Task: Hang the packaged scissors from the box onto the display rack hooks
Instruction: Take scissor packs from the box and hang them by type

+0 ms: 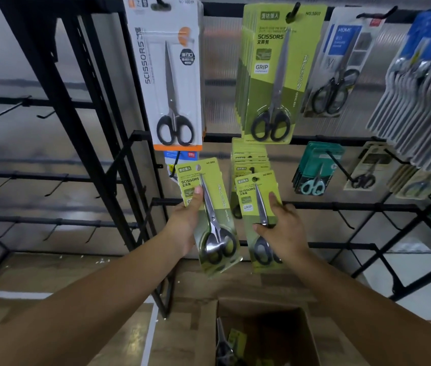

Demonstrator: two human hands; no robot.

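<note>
Gripping one green scissors pack in the left hand as a spare, while the right hand pinches another pack, hole up at its hook

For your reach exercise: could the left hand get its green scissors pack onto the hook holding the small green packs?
Probably not directly: the right hand and its pack cover that hook, blocking the left hand and its pack.

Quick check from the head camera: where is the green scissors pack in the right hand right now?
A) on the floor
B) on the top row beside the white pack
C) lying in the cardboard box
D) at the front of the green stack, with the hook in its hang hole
D: the right hand holds the green pack in front of the green stack, and the hook tip shows in its hang hole.
</note>
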